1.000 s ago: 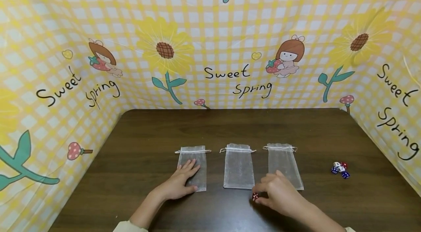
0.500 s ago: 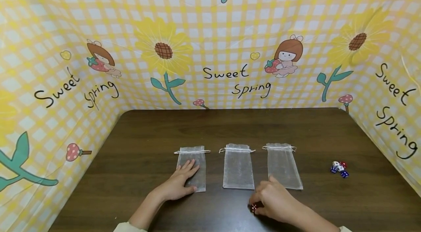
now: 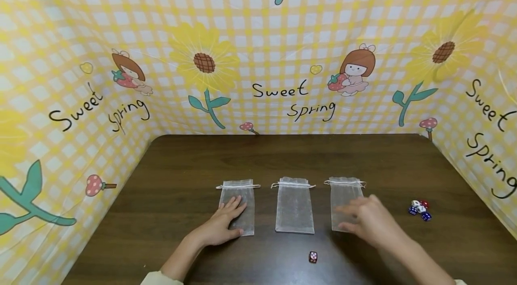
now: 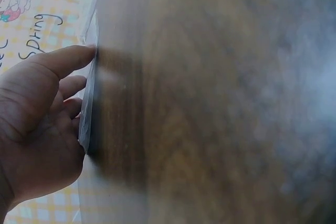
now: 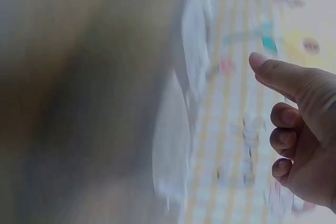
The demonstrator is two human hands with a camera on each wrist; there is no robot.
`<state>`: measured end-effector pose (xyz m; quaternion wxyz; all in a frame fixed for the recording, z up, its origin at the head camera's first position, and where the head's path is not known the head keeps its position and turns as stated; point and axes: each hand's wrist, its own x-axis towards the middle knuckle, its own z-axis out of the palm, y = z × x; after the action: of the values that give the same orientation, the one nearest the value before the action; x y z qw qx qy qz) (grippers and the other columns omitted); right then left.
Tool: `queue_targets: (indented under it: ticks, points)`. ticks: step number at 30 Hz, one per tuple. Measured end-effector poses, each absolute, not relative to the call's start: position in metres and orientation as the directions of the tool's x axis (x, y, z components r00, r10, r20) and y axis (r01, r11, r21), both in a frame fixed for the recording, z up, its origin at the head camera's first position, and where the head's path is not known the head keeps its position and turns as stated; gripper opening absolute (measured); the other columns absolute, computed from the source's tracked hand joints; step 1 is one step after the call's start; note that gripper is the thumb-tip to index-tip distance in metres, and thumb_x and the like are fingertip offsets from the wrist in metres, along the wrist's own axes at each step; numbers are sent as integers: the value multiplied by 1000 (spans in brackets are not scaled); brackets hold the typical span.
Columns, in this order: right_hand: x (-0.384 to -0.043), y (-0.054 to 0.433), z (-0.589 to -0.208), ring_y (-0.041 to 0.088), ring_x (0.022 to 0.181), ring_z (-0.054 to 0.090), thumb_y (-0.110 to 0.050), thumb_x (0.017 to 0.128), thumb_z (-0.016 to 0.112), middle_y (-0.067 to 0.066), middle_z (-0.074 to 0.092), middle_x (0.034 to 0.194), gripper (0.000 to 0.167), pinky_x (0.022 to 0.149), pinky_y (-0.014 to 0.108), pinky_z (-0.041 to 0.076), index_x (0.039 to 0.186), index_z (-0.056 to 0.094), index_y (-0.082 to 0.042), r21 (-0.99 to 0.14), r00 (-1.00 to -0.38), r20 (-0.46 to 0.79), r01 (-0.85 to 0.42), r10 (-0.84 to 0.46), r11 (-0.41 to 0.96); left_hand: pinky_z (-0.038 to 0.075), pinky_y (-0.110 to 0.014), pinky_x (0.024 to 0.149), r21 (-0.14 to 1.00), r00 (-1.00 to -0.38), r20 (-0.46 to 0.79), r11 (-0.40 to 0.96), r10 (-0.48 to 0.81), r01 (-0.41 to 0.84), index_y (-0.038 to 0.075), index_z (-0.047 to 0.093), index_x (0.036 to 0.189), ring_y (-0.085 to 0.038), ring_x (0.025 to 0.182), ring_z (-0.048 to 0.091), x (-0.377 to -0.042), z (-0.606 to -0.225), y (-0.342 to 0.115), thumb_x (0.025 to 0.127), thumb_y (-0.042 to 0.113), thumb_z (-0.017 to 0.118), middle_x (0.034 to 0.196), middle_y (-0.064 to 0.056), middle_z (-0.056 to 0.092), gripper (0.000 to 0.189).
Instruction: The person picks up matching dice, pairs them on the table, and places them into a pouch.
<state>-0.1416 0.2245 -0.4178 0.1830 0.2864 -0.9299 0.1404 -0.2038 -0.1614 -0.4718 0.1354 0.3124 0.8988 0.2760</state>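
Observation:
My left hand (image 3: 220,227) rests on the left sheer white drawstring pouch (image 3: 248,215), fingers spread. In the left wrist view its thumb (image 4: 73,60) touches the pouch's edge. Two similar pouches lie flat to the right, a middle one (image 3: 295,208) and a right one (image 3: 342,193). Above the right pouch hovers my right hand (image 3: 375,222), blurred, holding nothing, its thumb apart from the loosely bent fingers. A dark red die (image 3: 313,256) sits alone on the table in front of the middle pouch.
A small cluster of red, white and blue dice (image 3: 421,209) lies at the right of the dark wooden table (image 3: 282,155). Yellow checked cloth (image 3: 278,51) walls the table at the back and both sides.
My right hand has released the dark red die onto the table in front of the pouches and moved away to the right. The left hand has stayed in place.

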Motion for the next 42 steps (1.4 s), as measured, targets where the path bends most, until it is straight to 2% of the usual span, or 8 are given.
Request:
queue_targets:
  ticks: [5, 8, 11, 15, 19, 23, 28, 42]
  points:
    - [-150, 275, -411, -2, 54, 40, -17, 67, 81, -1, 67, 79, 32, 50, 20, 40, 98, 73, -11, -349, -855, 406, -473, -324, 809, 5, -55, 108, 579, -768, -65, 651, 637, 491, -2, 34, 140, -36, 137, 6, -205, -473, -159, 88, 23, 63, 149, -23, 16, 65]
    - [-153, 305, -409, 1, 53, 37, -22, 73, 77, 7, 68, 87, 33, 47, 21, 36, 103, 71, -8, -440, -924, 320, -341, -209, 831, 6, -55, 108, 579, -767, -65, 650, 638, 492, -2, 34, 140, -36, 137, 7, -205, -473, -159, 88, 23, 63, 149, -23, 16, 65]
    - [-155, 332, -409, 5, 48, 34, -30, 81, 71, 6, 61, 71, 40, 45, 23, 35, 112, 67, -6, -523, -979, 189, -170, -81, 835, 6, -55, 108, 582, -767, -70, 651, 638, 488, -2, 34, 141, -37, 137, 7, -205, -473, -160, 88, 23, 63, 149, -23, 16, 65]
    - [-157, 359, -412, 8, 44, 30, -37, 87, 63, -2, 34, 55, 49, 40, 27, 31, 122, 60, -2, -597, -998, 59, -7, 35, 802, 6, -55, 108, 580, -770, -69, 653, 635, 487, -2, 34, 140, -37, 137, 7, -205, -472, -161, 88, 23, 63, 149, -23, 16, 65]
    - [-158, 382, -417, 16, 56, 44, -42, 88, 60, 10, 51, 65, 55, 47, 28, 34, 123, 57, 1, -585, -995, 5, 77, 99, 807, 6, -55, 108, 580, -769, -64, 651, 636, 490, -2, 34, 140, -37, 137, 7, -206, -472, -161, 88, 22, 63, 149, -23, 16, 65]
    - [-158, 401, -425, 37, 80, 54, -44, 88, 58, 32, 59, 99, 57, 56, 33, 39, 122, 57, 3, -522, -992, -37, 119, 117, 845, 6, -55, 108, 584, -769, -65, 649, 636, 487, -3, 34, 140, -37, 137, 7, -205, -471, -161, 88, 21, 63, 148, -24, 16, 65]
    - [-157, 417, -436, 60, 106, 39, -44, 90, 56, 39, 45, 119, 58, 71, 56, 43, 122, 56, 4, -506, -989, -72, 147, 127, 850, 7, -55, 108, 584, -770, -66, 650, 634, 485, -3, 34, 140, -38, 137, 7, -204, -471, -161, 87, 21, 63, 148, -24, 16, 65]
    - [-157, 427, -451, 61, 104, 39, -40, 92, 54, 38, 48, 116, 50, 78, 64, 34, 112, 63, 5, -443, -991, -62, 135, 119, 886, 6, -56, 108, 591, -770, -74, 650, 633, 478, -2, 34, 140, -38, 137, 7, -203, -472, -161, 88, 21, 63, 149, -24, 15, 65]
